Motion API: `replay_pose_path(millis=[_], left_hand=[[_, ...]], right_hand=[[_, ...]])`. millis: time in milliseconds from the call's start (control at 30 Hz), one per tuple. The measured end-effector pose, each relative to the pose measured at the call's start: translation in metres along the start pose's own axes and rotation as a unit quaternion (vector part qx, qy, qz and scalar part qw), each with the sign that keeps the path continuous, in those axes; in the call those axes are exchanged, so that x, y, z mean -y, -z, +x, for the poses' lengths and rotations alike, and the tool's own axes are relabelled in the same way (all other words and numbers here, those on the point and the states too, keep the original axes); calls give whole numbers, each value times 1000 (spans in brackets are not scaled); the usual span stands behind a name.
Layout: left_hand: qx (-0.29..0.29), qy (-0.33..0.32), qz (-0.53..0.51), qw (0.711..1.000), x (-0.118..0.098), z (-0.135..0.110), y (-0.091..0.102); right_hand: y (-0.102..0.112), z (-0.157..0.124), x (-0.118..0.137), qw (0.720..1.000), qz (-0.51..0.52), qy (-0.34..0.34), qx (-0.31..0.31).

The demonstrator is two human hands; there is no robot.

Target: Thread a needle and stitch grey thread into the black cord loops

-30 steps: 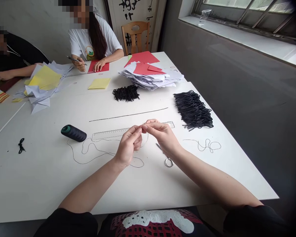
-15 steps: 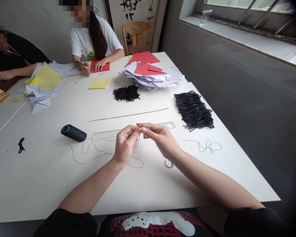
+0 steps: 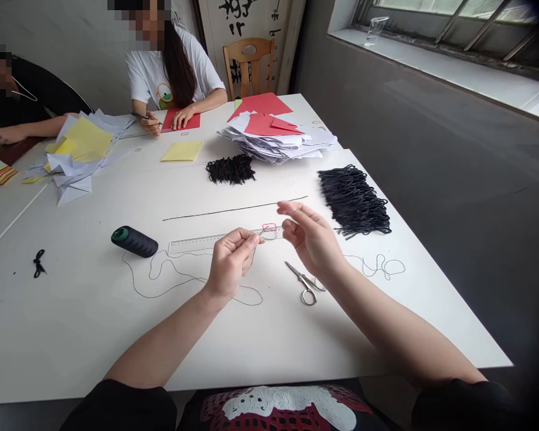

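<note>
Room: a wooden chair (image 3: 249, 63) stands at 12 o'clock beyond the counter (image 3: 72, 335), and a glass (image 3: 374, 31) sits on a windowsill (image 3: 449, 75) at 1 o'clock.

Co-workers: one at 11 o'clock grips a pen (image 3: 144, 117) over a red sheet (image 3: 182, 120); another's hand (image 3: 0, 135) rests at 10 o'clock beside loose paper (image 3: 78, 155).

Counter items, from the hands: paper stack (image 3: 273, 143) at 12 o'clock, black loop bundles (image 3: 354, 201) at 2 o'clock, smaller bundle (image 3: 230, 169) at 11 o'clock, black cord (image 3: 236, 208) at 12 o'clock, spool (image 3: 135, 242) at 9 o'clock, scissors (image 3: 306, 286) at 5 o'clock, ruler (image 3: 220, 241) just beneath the left hand's fingertips.

Hands: left hand (image 3: 230, 263) pinches a thin needle (image 3: 261, 235) between thumb and fingers; right hand (image 3: 312, 236) is open wide, fingers spread, apart from the needle.

Thread: a grey thread (image 3: 161, 278) trails from the left hand across the counter at 7 to 9 o'clock.

Needle tip: it points at 3 o'clock toward a small red loop (image 3: 269, 228) above the ruler; whether they touch is too small to tell.
</note>
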State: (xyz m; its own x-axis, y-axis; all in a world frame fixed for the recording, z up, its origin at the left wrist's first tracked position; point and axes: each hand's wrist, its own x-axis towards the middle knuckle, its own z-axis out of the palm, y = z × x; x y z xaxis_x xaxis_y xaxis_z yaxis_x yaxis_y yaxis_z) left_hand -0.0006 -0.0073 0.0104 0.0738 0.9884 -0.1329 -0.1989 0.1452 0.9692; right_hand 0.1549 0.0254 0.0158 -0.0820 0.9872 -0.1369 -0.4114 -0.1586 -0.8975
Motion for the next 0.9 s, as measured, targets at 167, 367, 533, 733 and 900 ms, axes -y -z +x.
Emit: replay_pose_path(millis=[167,367,533,733,900], left_hand=[[-1,-4,-13,1000,0,1,-1],[40,85,-43,995,-3,3,-1],[123,171,-52,976,-16,7,10],[142,191,-18,971,-32,10,24],[142,186,-3,972,-37,11,30]], right_hand=[[-1,-6,-4,992,-63,-57,97],[-1,-6,-6,990,-62,-47,117],[17,10,22,996,38,-67,40],[49,27,56,990,47,113,-74],[67,31,78,952,18,237,-193]])
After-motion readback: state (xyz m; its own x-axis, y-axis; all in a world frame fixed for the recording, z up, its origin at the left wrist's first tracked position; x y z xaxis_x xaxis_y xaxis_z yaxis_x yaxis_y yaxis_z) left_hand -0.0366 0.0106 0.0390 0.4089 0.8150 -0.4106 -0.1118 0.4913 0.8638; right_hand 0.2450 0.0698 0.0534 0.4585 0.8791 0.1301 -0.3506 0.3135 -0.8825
